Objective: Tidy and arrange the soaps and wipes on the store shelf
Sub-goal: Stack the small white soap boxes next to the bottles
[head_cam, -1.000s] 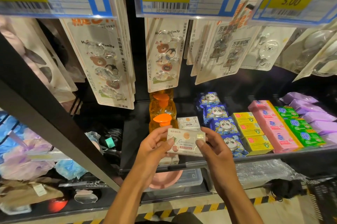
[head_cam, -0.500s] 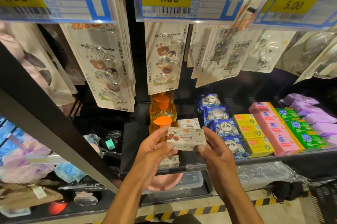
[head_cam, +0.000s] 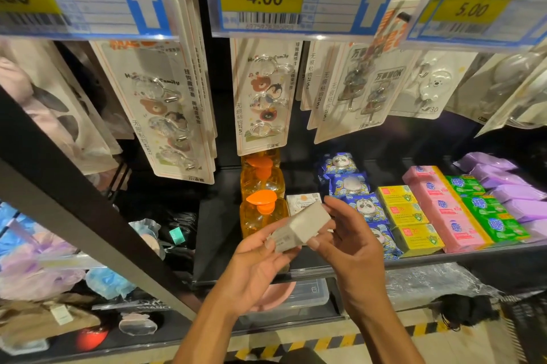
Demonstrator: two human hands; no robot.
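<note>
Two orange bottles (head_cam: 258, 215) behind soap box (head_cam: 302, 226)

The soap box (head_cam: 302, 226) now shows a plain pale side instead of its printed face. It is turned and tilted, right end higher. The left hand (head_cam: 254, 269) holds its lower end and the right hand (head_cam: 352, 245) pinches its upper end.

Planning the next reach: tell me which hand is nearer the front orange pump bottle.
Left. The left hand sits just below and in front of the front orange pump bottle; the right hand is farther to the bottle's right. Both hold the white soap box.
</note>
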